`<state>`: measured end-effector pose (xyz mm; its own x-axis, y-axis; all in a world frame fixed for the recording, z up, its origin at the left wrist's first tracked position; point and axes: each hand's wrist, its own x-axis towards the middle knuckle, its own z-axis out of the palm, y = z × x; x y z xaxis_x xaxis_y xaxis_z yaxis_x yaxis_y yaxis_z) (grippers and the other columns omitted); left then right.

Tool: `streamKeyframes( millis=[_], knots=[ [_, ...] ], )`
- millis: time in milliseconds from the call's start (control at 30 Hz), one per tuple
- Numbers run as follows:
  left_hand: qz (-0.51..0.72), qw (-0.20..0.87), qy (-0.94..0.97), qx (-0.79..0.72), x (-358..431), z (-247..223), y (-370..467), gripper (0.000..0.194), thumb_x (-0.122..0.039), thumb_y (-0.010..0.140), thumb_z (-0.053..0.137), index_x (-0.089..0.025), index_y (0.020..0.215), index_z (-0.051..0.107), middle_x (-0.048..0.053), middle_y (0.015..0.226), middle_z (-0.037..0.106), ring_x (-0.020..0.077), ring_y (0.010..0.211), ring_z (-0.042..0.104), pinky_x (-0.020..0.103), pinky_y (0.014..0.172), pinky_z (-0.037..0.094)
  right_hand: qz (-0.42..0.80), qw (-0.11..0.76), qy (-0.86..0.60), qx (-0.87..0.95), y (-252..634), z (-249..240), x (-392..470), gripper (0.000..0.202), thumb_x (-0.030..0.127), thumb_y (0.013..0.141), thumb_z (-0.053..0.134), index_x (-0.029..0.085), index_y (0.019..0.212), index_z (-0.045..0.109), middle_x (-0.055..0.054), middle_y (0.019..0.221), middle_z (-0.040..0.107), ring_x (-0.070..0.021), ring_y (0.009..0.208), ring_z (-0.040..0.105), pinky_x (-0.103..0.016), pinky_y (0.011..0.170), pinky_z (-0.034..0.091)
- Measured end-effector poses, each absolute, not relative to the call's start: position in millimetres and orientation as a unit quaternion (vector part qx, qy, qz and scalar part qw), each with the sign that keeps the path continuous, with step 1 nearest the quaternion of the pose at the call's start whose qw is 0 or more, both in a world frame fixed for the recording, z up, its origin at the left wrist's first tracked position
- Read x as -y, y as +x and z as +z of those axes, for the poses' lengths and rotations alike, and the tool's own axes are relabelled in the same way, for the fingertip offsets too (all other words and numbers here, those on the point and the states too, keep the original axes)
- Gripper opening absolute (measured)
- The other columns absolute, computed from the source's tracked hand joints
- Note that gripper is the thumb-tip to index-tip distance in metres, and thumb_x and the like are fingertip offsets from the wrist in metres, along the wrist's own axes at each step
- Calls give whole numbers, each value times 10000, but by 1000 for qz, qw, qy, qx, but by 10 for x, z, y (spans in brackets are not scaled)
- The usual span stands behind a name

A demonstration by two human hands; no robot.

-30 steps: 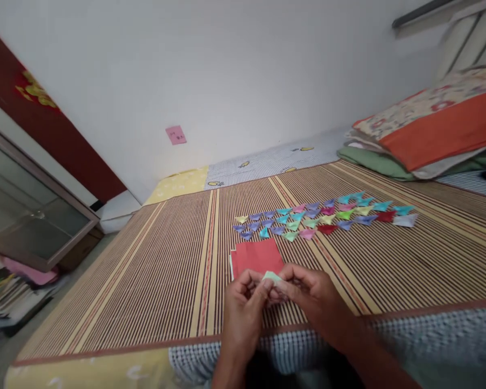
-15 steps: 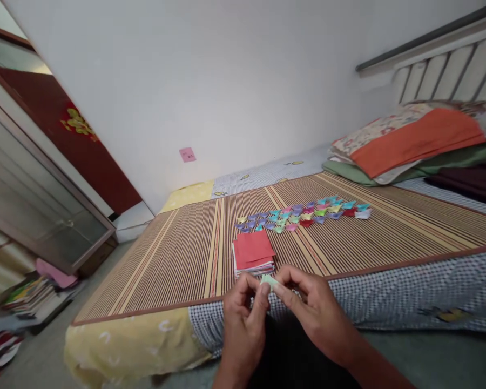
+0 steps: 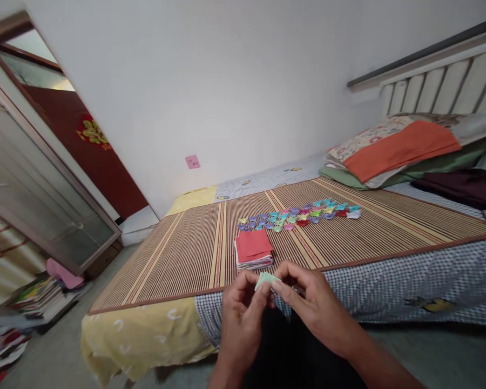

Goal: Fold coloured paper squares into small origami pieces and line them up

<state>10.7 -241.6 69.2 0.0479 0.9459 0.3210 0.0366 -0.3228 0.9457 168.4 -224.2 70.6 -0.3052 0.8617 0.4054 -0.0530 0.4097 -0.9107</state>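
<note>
The head view showed the left hand (image 3: 242, 316) and the right hand (image 3: 318, 305) pinching a small pale-green folded paper piece (image 3: 266, 279) between them, thumbs and fingertips meeting at its two sides. The paper was raised near the front edge of a tan-and-dark striped woven mat (image 3: 178, 251); its exact folds were too small to make out, though it seemed to have several layers. Just beyond the hands, a neat stack of square paper sheets with red on top (image 3: 255, 244) lay on the mat. Behind it, small folded paper shapes in blue, purple, green, pink, red and white (image 3: 315, 214) stood in slanting rows. A folded orange-and-floral cloth bundle (image 3: 403, 148) rested farther right.
</note>
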Motion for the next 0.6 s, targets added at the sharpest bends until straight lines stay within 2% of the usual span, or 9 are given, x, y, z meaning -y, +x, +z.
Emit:
streamKeyframes(
  millis=[333, 600],
  knots=[
    [573, 412, 596, -383, 2596, 734, 144, 292, -392, 936, 694, -170, 763, 616, -5, 669, 635, 130, 629, 583, 246, 638, 463, 407, 521, -296, 689, 1732, 793, 2466, 322, 400, 1024, 560, 196, 788, 638, 1, 731, 646, -158, 702, 609, -268, 677, 460],
    [608, 440, 539, -381, 2566, 671, 114, 204, -369, 928, 705, -167, 955, 694, 12, 716, 713, 147, 630, 669, 250, 627, 512, 410, 518, -310, 683, 1729, 656, 2450, 298, 390, 1018, 568, 201, 804, 653, 6, 758, 664, -155, 719, 610, -258, 678, 455]
  ],
)
